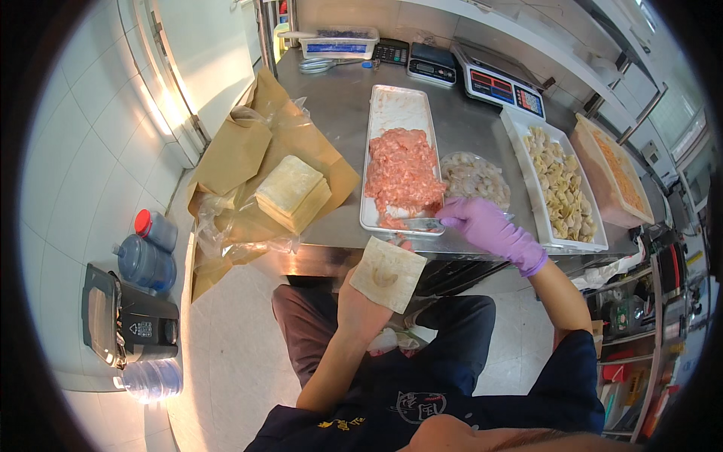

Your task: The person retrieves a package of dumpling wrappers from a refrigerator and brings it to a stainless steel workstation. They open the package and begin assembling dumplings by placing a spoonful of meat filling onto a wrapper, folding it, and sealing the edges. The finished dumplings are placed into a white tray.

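Observation:
On my bare left hand (361, 308) lies a square dough wrapper (402, 271) with a single peeled shrimp (385, 277) at its middle. My right hand (486, 226), in a purple glove, grips a flat metal spreader (421, 224) by its handle end. The blade rests in the near end of a white tray (398, 107), by the lower edge of a mound of pink minced meat (402, 164). Just beyond the glove, peeled shrimp (474, 172) lie in clear plastic, partly hidden by that hand. A stack of wrappers (294, 189) sits on brown paper (333, 169) to the left.
Folded wontons (556, 186) fill a white tray (599, 244) on the right, beside a tub of orange shreds (618, 164). Two scales (432, 68), a calculator (391, 52), scissors (316, 66) and a plastic box (339, 44) stand at the steel table's back. A bin (147, 322) is on the left floor.

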{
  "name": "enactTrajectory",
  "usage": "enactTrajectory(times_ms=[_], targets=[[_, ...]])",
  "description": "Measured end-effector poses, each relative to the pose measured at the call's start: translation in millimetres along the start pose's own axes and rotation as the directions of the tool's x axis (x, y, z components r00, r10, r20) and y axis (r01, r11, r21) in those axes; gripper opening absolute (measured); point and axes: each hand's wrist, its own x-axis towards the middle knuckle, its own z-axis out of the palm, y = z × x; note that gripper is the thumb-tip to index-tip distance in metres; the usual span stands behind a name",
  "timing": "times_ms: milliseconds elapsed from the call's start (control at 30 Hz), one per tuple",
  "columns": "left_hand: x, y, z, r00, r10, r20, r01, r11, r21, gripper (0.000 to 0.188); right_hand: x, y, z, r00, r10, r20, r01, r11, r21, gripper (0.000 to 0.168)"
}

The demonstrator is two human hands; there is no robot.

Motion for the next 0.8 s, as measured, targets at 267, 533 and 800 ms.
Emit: enactTrajectory(times_ms=[267, 533, 800], targets=[[-1.6, -0.1, -1.7, 0.988, 0.036, 0.152, -0.012, 0.988, -0.156, 0.045, -52.5, -65.6, -6.0, 0.989, -0.027, -0.147, -0.005, 0.978, -0.211, 0.022], [0.1, -13.4, 4.5, 0.990, 0.138, -0.043, -0.137, 0.990, 0.028, 0.042, -93.7, -100.9, 72.5, 0.992, -0.054, -0.118, -0.021, 0.828, -0.560, 0.061], [-15.6, 24.5, -3.8, 0.903, 0.411, -0.123, -0.395, 0.909, 0.136, 0.033, -111.3, -85.1, 33.4, 0.995, 0.009, -0.100, -0.058, 0.864, -0.500, 0.069]])
